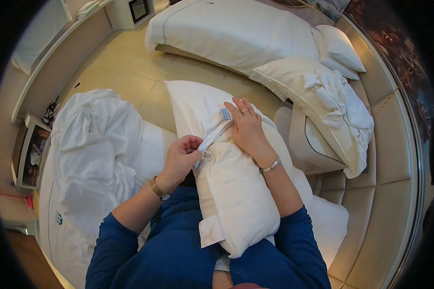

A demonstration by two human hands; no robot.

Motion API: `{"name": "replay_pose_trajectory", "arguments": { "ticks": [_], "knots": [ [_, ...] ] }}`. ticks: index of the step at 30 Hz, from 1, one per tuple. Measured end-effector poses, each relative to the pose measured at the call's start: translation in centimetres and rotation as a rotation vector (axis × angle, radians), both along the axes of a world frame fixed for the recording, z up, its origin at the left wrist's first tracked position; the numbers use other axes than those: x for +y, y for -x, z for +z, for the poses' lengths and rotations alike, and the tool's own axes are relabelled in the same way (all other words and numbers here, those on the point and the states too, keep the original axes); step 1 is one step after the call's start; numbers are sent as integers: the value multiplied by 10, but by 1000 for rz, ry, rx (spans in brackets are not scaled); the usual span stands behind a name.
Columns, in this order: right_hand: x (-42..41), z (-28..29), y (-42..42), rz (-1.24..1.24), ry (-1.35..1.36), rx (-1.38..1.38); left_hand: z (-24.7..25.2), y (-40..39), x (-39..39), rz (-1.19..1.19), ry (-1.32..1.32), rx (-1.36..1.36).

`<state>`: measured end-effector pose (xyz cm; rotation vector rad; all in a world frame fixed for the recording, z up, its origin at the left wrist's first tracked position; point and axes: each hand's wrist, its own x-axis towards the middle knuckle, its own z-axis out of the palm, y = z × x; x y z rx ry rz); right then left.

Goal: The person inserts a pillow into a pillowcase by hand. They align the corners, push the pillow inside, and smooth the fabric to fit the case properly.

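A cream pillow (238, 191) leans against my body, its far end inside a white pillowcase (191, 104). My left hand (183, 155) pinches the hem of the case's opening between thumb and fingers. On top of the case lies my right hand (247, 126), its fingers spread and pointing away from me. Close to those fingertips is a small printed label (225, 113) on the case. Another white tag (211, 231) hangs from the pillow's near end.
Crumpled white linen (94, 144) covers part of the bed at left. At right, a nightstand (311, 144) carries another pillow (293, 76) and a bunched white cloth (334, 95). Beyond the tiled floor (130, 76) stands a made bed (231, 32). A padded headboard wall (390, 162) runs along the right.
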<state>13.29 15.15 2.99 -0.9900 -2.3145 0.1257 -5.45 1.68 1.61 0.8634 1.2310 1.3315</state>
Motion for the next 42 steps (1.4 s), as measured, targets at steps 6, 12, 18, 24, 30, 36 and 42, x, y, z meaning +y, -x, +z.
{"name": "replay_pose_trajectory", "arguments": {
  "ticks": [6, 12, 18, 24, 30, 36, 42],
  "knots": [
    [14, 1, -9, -8, 198, -133, -1, -1, -1, 11, -9, -4],
    [30, -9, -17, 55, 201, -50, 9, -7, -10, -21, 23, 50],
    [16, -7, -25, 89, 25, 75, 9, -12, -11, -62, -106, 453],
    [-24, 15, -37, 103, -232, 198, 5, -12, -17, 21, -255, 929],
    [-78, 54, -48, 270, -267, 164, 32, -14, -22, 186, -731, 1086],
    [-62, 40, -45, 233, -229, 63, 46, -21, -25, -37, -428, 648],
    [-30, 11, -49, -63, -137, 94, 30, -30, -32, -91, -392, 595]
  ]
}}
